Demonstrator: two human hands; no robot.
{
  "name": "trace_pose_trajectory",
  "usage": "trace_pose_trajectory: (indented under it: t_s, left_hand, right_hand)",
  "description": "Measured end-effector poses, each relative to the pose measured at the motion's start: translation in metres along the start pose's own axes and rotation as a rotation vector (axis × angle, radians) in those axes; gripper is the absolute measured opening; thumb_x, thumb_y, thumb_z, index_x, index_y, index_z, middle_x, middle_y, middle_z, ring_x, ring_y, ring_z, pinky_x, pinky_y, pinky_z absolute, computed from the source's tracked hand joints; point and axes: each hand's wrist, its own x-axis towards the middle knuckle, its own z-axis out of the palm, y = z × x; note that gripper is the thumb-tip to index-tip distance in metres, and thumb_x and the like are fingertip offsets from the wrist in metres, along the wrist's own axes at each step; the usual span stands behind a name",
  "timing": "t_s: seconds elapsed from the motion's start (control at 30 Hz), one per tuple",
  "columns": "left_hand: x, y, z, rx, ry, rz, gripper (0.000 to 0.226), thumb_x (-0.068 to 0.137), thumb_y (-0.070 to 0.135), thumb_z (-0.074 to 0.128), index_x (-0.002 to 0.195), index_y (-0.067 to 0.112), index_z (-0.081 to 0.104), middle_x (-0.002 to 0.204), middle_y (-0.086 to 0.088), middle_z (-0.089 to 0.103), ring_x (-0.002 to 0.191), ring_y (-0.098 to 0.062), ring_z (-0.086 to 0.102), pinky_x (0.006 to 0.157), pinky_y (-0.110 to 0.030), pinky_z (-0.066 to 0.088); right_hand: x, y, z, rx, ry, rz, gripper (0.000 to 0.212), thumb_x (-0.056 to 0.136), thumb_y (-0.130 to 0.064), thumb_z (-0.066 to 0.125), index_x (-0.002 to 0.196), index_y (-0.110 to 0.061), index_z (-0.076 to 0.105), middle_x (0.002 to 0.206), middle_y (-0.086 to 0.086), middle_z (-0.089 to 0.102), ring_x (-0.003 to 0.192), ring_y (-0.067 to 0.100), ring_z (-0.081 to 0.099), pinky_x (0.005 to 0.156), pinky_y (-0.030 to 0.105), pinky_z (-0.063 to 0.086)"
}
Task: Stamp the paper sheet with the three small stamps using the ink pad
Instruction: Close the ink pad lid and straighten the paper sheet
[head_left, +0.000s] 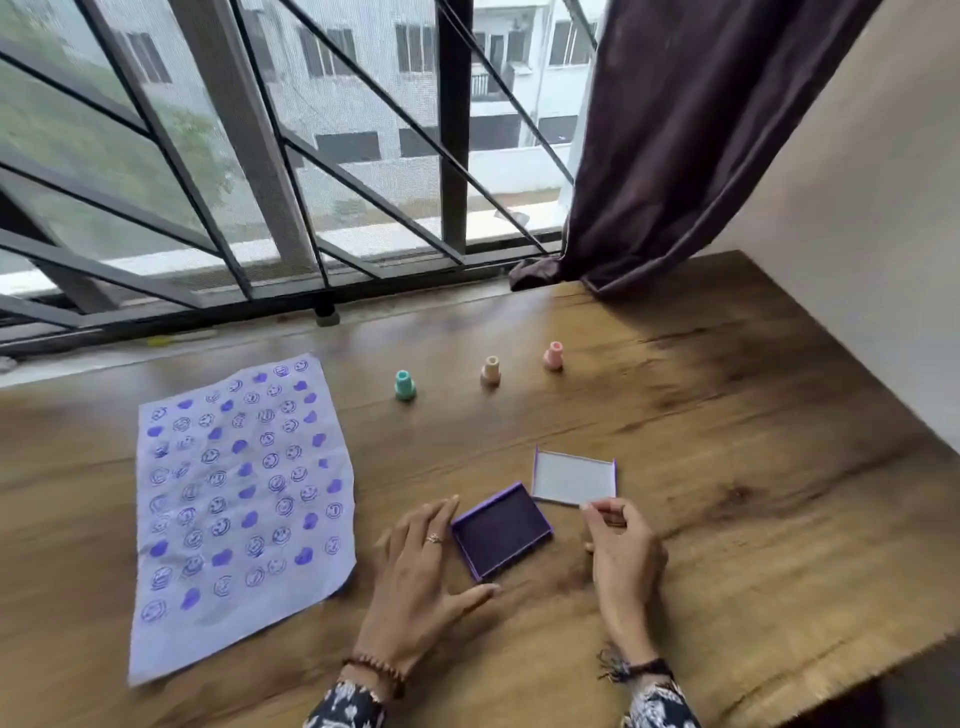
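The paper sheet (239, 499) lies on the left of the wooden table, covered with several purple smiley and heart prints. Three small stamps stand upright farther back: a teal stamp (404, 385), a beige stamp (491, 370) and a pink stamp (554, 356). The open purple ink pad (501, 530) sits near me. My left hand (421, 577) rests spread on the table, fingers and thumb touching the pad's left side. My right hand (623, 551) pinches the near edge of the pad's lid (574, 478), which lies inside-up just right of the pad.
The wooden table (753, 467) ends at a window sill with a metal grille (311, 208) at the back. A dark curtain (675, 145) hangs onto the table's back right corner. A wall runs along the right edge.
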Motion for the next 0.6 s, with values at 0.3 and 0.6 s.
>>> trace_pose_trajectory:
  t_s: [0.3, 0.6]
  left_hand:
    - [-0.004, -0.002, 0.007, -0.001, 0.049, -0.06, 0.076, 0.061, 0.062, 0.067, 0.124, 0.024, 0.047, 0.128, 0.004, 0.052, 0.12, -0.009, 0.039, 0.096, -0.02, 0.014]
    - [-0.015, -0.009, 0.006, -0.014, 0.102, -0.128, 0.074, 0.062, 0.056, 0.071, 0.125, 0.025, 0.047, 0.127, 0.007, 0.051, 0.12, -0.014, 0.043, 0.097, -0.023, 0.018]
  right_hand:
    - [0.014, 0.009, 0.0, 0.01, 0.048, 0.081, 0.004, 0.083, -0.007, 0.059, 0.086, -0.006, 0.056, 0.062, 0.0, 0.058, 0.036, 0.012, 0.054, 0.034, 0.027, 0.044]
    - [0.005, -0.009, 0.004, -0.174, -0.01, -0.085, 0.004, 0.079, -0.011, 0.06, 0.075, -0.011, 0.061, 0.079, 0.016, 0.07, 0.07, 0.035, 0.067, 0.069, 0.04, 0.051]
